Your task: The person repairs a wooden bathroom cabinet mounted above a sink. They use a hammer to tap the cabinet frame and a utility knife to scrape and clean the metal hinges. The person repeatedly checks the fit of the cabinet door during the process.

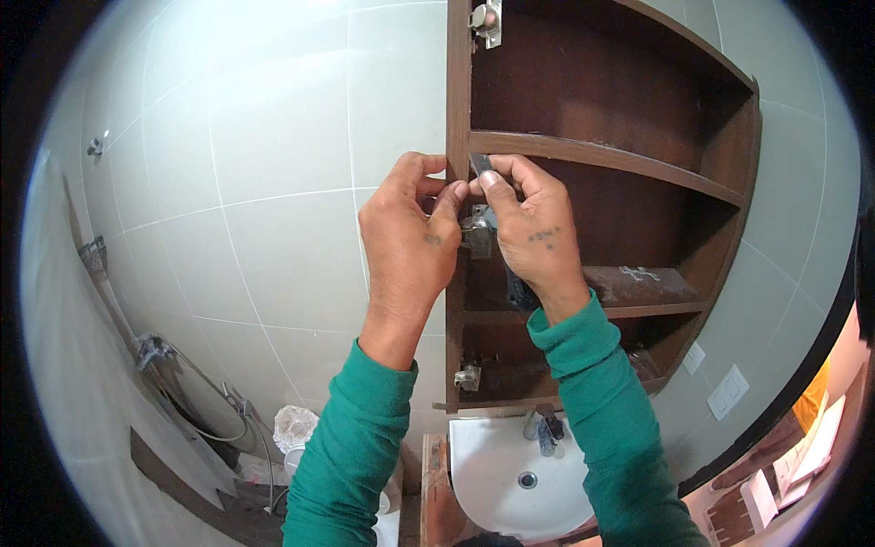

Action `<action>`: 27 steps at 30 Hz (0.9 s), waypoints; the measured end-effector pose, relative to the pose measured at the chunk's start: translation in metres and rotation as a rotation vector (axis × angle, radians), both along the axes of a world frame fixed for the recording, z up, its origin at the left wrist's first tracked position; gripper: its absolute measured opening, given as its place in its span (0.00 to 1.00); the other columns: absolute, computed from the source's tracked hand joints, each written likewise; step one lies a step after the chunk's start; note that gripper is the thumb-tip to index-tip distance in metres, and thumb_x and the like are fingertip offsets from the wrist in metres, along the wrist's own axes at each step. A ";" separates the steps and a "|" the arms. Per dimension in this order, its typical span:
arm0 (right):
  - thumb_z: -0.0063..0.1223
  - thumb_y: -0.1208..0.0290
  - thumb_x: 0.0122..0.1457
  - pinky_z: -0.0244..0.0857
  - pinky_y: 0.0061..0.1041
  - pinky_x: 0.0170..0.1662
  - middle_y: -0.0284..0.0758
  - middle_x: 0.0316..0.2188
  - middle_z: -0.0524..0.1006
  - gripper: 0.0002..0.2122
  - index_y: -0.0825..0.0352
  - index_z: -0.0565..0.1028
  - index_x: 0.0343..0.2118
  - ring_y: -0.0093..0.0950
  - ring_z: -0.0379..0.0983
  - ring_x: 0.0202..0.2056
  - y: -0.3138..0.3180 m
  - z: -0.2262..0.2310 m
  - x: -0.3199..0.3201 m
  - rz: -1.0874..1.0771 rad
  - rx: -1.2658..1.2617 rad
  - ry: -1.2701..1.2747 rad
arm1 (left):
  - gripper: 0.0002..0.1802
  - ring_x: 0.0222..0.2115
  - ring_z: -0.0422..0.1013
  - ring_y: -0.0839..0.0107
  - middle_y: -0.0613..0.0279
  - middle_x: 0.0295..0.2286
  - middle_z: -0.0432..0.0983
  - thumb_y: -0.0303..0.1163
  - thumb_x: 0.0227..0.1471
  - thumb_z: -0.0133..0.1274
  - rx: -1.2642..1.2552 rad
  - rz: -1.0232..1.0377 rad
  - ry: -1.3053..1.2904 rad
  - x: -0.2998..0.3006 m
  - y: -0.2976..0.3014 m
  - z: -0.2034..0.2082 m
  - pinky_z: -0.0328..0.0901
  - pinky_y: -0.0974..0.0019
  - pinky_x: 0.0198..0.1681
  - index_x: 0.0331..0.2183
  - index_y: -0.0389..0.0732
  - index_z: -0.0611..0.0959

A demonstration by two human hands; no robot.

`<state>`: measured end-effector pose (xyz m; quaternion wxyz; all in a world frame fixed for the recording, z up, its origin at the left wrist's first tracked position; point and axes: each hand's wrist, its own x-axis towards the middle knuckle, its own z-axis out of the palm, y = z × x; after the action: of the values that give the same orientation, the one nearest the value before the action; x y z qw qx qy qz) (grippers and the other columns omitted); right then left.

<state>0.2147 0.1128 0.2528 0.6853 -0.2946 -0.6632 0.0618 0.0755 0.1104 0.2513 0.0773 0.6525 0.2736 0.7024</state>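
Observation:
An open brown wooden cabinet point(458, 118) with shelves hangs on the wall in front of me. My left hand point(415, 223) is closed at its left side panel, thumb on the front edge and curled fingers against the outer face. Just right of it, my right hand point(538, 223) pinches a flat dark grey piece point(480, 164) between thumb and fingers, against the panel edge below a shelf. Its exact kind does not show. Under the hands a metal hinge point(476, 232) is fixed inside the panel. A dark object point(519, 290) below my right palm is partly hidden.
More metal hinges sit on the panel, an upper hinge point(487, 20) and a lower hinge point(468, 377). Below the cabinet is a white washbasin point(492, 492) with a tap point(547, 433). A shower hose point(214, 438) hangs at left; wall switches point(727, 392) are at right.

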 end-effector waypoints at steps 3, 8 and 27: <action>0.54 0.74 0.69 0.73 0.28 0.42 0.40 0.34 0.85 0.09 0.75 0.81 0.44 0.23 0.81 0.37 -0.011 0.006 -0.002 -0.062 -0.026 -0.023 | 0.12 0.35 0.83 0.71 0.53 0.31 0.86 0.21 0.59 0.64 -0.012 0.011 0.004 0.000 0.002 -0.002 0.77 0.66 0.38 0.45 0.32 0.84; 0.56 0.73 0.67 0.74 0.30 0.42 0.43 0.35 0.86 0.09 0.74 0.83 0.43 0.29 0.83 0.35 -0.013 0.005 -0.002 -0.167 0.065 -0.093 | 0.12 0.34 0.82 0.72 0.54 0.32 0.86 0.21 0.59 0.64 0.003 -0.001 0.011 -0.001 0.003 -0.002 0.77 0.67 0.37 0.46 0.32 0.84; 0.57 0.72 0.66 0.72 0.40 0.37 0.50 0.30 0.82 0.08 0.72 0.83 0.40 0.46 0.82 0.33 -0.014 0.012 0.003 -0.315 0.168 -0.188 | 0.14 0.29 0.83 0.71 0.50 0.30 0.86 0.24 0.56 0.67 0.163 0.173 0.055 0.007 0.004 -0.005 0.76 0.67 0.30 0.44 0.30 0.84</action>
<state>0.2176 0.0989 0.2650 0.6439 -0.3407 -0.6727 -0.1295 0.0824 0.1143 0.2464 -0.0444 0.6497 0.2727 0.7082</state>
